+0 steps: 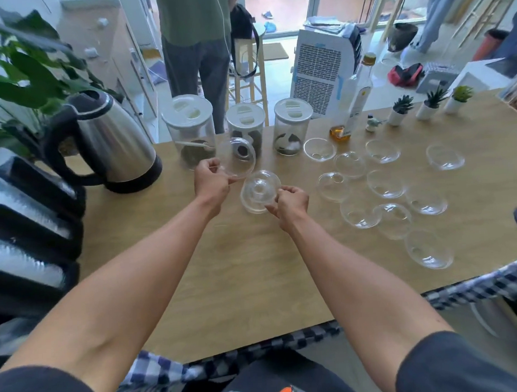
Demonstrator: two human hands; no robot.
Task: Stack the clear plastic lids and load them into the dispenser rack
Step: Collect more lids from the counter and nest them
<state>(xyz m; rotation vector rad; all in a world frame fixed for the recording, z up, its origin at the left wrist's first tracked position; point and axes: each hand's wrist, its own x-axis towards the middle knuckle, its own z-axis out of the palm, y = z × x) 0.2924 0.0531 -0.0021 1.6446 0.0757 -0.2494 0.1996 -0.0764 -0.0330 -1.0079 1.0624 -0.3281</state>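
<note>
My left hand (211, 180) pinches the rim of one clear dome lid (238, 157), tilted on edge above the wooden table (225, 271). My right hand (290, 204) grips a short stack of clear lids (260, 191) just below and right of that lid. Several more clear lids (385, 183) lie spread over the table to the right. The black dispenser rack (25, 235) stands at the left edge, with rows of clear lids in its slots.
A steel kettle (107, 143) stands behind my left hand. Three white-capped jars (242, 131) and a glass bottle (358, 99) line the far edge, with small potted plants (431, 102) to the right. A person stands beyond the table.
</note>
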